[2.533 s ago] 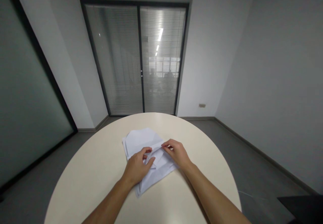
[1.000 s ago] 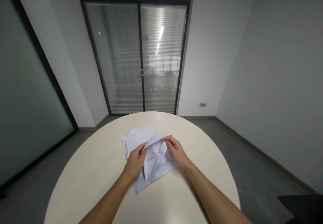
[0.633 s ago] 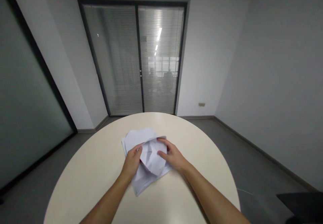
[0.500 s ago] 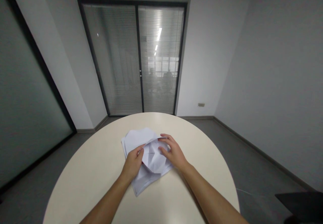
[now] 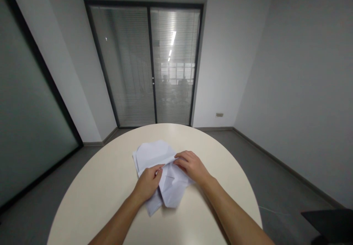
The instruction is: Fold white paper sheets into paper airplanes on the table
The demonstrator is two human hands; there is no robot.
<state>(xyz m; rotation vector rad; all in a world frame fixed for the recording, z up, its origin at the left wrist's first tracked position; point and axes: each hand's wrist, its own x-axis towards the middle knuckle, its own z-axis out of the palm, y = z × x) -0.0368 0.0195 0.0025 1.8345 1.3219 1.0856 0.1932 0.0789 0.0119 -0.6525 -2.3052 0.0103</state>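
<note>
The creased white sheet sits over the near part of your paper stack, its far edge pinched in your left hand and held by the narrowed fingers of your right hand. Your hands and the sheet partly cover the stack on the round table; beyond stand a blind-covered glass door and, at lower right, a cut-off black object.

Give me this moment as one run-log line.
left hand: pinching creased white paper | right hand: fingers at its far edge | under it: more white sheets | surface: round table
</note>
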